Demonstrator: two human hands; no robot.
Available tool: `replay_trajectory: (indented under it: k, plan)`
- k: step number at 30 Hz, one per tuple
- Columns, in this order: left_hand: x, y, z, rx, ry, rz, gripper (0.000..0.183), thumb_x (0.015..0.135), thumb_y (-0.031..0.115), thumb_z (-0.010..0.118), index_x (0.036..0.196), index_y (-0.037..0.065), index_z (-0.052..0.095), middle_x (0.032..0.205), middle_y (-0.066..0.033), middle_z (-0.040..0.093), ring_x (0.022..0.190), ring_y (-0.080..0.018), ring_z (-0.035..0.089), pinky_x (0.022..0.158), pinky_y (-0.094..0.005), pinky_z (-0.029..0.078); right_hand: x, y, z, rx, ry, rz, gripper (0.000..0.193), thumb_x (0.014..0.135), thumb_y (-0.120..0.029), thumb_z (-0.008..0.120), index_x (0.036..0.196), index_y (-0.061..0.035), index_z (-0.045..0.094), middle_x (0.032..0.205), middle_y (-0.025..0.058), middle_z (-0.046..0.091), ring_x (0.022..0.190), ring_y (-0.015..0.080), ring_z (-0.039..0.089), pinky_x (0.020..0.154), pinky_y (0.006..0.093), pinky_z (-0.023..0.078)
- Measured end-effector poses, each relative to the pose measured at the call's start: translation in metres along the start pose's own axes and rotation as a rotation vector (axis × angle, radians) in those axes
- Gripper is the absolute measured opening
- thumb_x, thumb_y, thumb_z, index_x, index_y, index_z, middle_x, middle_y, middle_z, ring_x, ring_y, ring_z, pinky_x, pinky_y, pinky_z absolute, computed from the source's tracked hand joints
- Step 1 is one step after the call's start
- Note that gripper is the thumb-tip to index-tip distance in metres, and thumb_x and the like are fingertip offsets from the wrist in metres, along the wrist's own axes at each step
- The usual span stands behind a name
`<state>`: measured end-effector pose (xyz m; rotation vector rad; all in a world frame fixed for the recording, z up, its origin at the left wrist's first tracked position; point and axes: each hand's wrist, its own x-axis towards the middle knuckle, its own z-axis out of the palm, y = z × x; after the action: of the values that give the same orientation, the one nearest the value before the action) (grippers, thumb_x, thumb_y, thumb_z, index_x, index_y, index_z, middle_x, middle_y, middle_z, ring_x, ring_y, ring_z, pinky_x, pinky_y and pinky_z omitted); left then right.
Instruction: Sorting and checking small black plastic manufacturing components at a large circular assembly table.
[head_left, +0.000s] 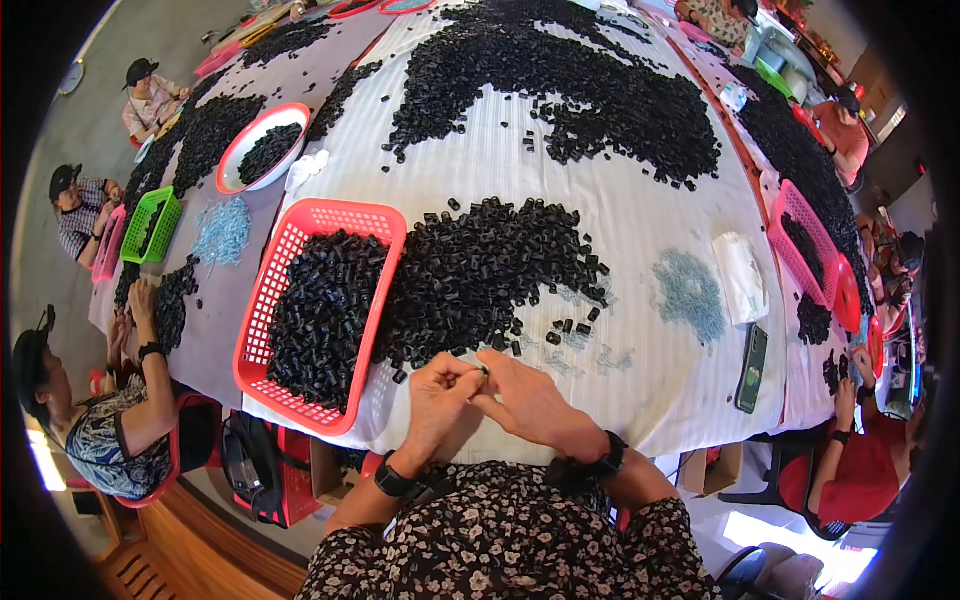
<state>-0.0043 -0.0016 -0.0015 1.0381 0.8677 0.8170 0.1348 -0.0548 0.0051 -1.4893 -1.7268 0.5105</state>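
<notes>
At six o'clock, my left hand [438, 397] and right hand [532, 400] pinch one small dark piece [483, 371]; at nine, one latticed red plastic basket [345, 214] holds glossy black cylinders [325, 320].

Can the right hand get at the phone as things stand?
Probably yes: the phone lies uncovered, with only white cloth between it and the right hand. That hand is busy at a small piece with the left hand, though.

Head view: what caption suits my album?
Left hand and right hand meet at a tiny dark piece, beside a red basket full of black parts.
</notes>
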Motion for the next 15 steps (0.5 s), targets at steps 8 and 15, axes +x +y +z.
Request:
replay_trajectory:
  k: [8, 15]
  plan:
    - [-0.005, 0.061, -0.072, 0.349, 0.453, 0.526, 0.006, 0.083, -0.002, 0.063, 0.089, 0.0, 0.061, 0.077, 0.0009, 0.057, 0.069, -0.0045, 0.052, 0.063, -0.0182, 0.042, -0.015, 0.039, -0.052, -0.271, 0.132, 0.074, 0.005, 0.083, -0.003, 0.058, 0.088, -0.0015, 0.057, 0.083, 0.0139, 0.054, 0.074, 0.0317, 0.055, 0.064, 0.0365, 0.046]
    - [-0.001, 0.075, -0.12, 0.993, 0.645, 0.441, 0.01, 0.081, 0.0, 0.064, 0.089, -0.002, 0.06, 0.076, -0.0075, 0.058, 0.064, -0.0128, 0.054, 0.059, -0.0261, 0.043, -0.02, 0.04, -0.036, -0.242, 0.098, 0.034, 0.006, 0.078, -0.001, 0.056, 0.081, -0.0054, 0.054, 0.075, 0.011, 0.047, 0.069, 0.0295, 0.053, 0.059, 0.0381, 0.045]
